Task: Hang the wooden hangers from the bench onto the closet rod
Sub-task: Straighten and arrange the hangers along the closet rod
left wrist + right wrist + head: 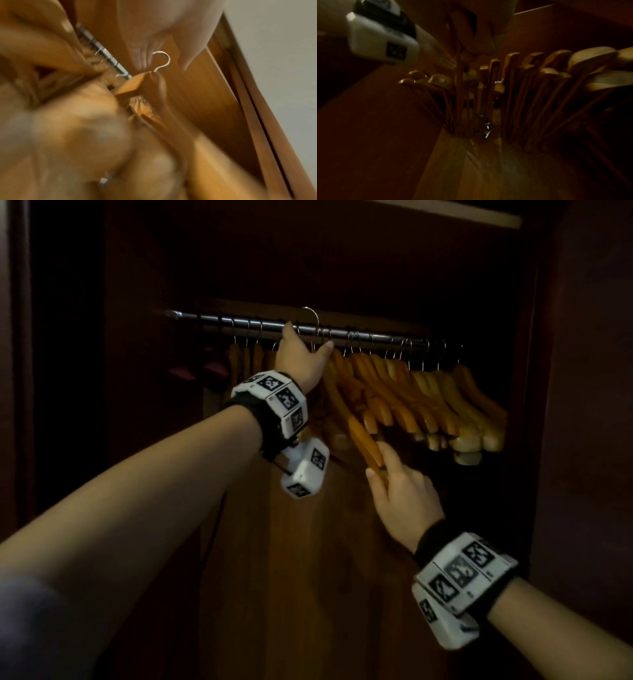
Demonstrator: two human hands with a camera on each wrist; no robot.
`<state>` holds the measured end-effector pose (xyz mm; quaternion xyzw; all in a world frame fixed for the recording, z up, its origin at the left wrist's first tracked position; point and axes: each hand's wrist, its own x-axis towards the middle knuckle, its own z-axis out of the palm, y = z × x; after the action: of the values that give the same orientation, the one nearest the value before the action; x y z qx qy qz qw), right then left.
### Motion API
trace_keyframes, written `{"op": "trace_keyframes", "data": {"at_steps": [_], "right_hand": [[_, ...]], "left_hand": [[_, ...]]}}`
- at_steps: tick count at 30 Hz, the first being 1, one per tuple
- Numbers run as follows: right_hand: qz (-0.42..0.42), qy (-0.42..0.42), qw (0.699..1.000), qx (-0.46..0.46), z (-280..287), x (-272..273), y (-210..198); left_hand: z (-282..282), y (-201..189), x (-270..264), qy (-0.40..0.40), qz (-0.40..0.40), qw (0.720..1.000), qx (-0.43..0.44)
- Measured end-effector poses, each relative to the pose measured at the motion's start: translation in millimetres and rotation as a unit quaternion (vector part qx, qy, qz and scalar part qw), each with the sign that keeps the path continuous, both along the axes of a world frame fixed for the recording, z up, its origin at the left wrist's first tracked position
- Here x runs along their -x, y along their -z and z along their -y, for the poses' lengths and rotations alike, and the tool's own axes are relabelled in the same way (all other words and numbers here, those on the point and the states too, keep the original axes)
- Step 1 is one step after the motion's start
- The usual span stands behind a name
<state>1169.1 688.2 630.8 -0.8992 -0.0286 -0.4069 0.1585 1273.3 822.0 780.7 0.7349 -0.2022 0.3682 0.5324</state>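
A wooden hanger [363, 436] hangs slanted in front of the closet rod [219, 320], its metal hook [313, 314] raised just above the rod. My left hand [301, 354] reaches up at the rod with straight, spread fingers. In the left wrist view the hook [163, 59] stands between the fingers [140, 56] and the thumb [188, 58], which do not curl round it. My right hand [400, 494] pinches the hanger's lower end; in the right wrist view its fingers [481, 40] curl on the thin bar [458, 94]. Several wooden hangers [445, 402] hang on the rod.
The closet is dark, with wooden side walls, a wooden back panel [308, 559] and a pale shelf edge [479, 213] overhead. A few hangers [246, 361] hang left of my hand. Dim pinkish shapes [181, 371] sit low at the left.
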Motion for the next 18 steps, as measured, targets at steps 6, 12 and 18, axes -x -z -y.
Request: {"op": "trace_keyframes", "data": {"at_steps": [6,12,18], "right_hand": [[0.01,0.015,0.998,0.053,19,3,3],[0.009,0.021,0.997,0.079,24,2,5],[-0.016,0.02,0.997,0.077,31,-2,3]], "left_hand": [[8,-11,-11,0.009,-0.003,1.0,0.01],[13,-21,-24,-0.071,0.015,0.997,0.023],[18,-29,-27,-0.072,0.025,0.997,0.027]]}}
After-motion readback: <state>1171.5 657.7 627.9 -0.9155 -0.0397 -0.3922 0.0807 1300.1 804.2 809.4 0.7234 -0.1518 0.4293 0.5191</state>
